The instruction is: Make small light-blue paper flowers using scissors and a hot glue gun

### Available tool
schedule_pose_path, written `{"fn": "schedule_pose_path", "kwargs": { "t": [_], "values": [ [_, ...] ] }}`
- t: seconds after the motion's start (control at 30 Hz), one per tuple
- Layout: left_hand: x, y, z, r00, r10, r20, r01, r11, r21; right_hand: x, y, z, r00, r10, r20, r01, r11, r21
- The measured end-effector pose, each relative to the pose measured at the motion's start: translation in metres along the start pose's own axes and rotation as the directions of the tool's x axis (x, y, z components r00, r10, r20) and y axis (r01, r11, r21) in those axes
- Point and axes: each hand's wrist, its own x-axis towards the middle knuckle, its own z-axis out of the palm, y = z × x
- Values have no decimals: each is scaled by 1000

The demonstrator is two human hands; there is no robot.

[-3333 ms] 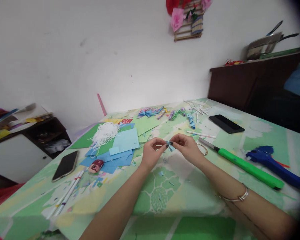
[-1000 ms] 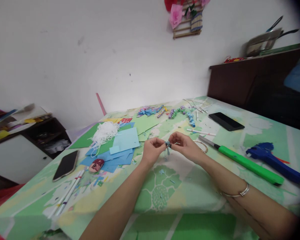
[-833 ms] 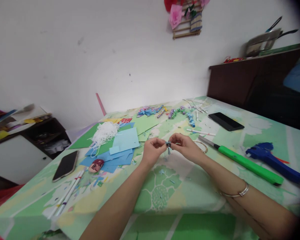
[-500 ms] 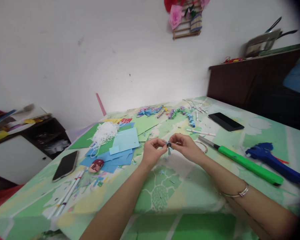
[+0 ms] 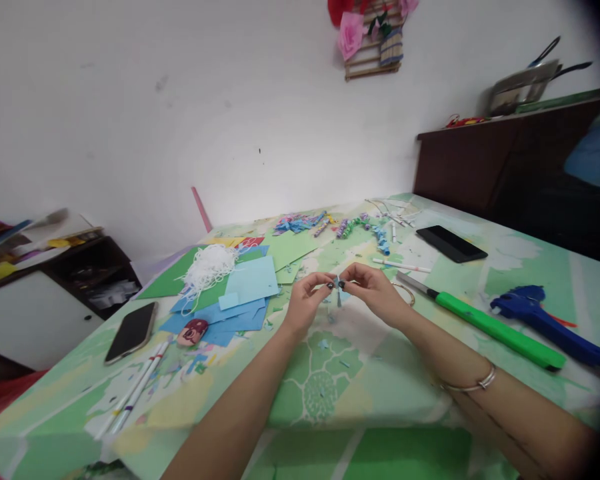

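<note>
Above the middle of the table, the fingertips of my left hand [image 5: 306, 297] and my right hand [image 5: 373, 293] meet in a pinch. Between them is a small blue-grey paper strip [image 5: 339, 297], with one narrow end hanging below the fingers. Its upper part is mostly hidden by my fingertips. A gold ring-shaped band [image 5: 405, 293] lies just behind my right hand. Blue paper sheets [image 5: 250, 280] lie to the left of my left hand, with a tangle of white string [image 5: 210, 267] on the pile.
On the right are a green cutter knife [image 5: 495, 327], a blue glue gun [image 5: 545, 320] and a dark phone [image 5: 451, 243]. Another phone [image 5: 131, 332], white pens [image 5: 137, 387] and a pink case [image 5: 193, 332] lie left. Curled paper pieces [image 5: 300, 223] sit at the back.
My fingertips have shifted slightly on the paper strip, and more of it shows between them. Both hands stay in nearly the same place.
</note>
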Motion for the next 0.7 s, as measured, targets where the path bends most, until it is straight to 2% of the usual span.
{"fn": "schedule_pose_path", "kwargs": {
  "t": [0.13, 0.33, 0.53, 0.7],
  "values": [
    [1, -4, 0, 1000, -20, 15, 21, 999, -46, -1, -3, 1, 1000, 18, 20, -19, 1000, 23],
    [1, -6, 1, 999, -28, -26, 26, 995, -94, -1, -2, 0, 998, 55, 19, -57, 995, 80],
    [1, -3, 0, 985, -75, -155, 12, 929, -371, 1, 1, 0, 995, 89, 32, -94, 981, 169],
    [5, 2, -5, 959, -189, -209, 47, 837, -545, 2, 3, -1, 993, 115, 7, -115, 976, 183]
  ]
}}
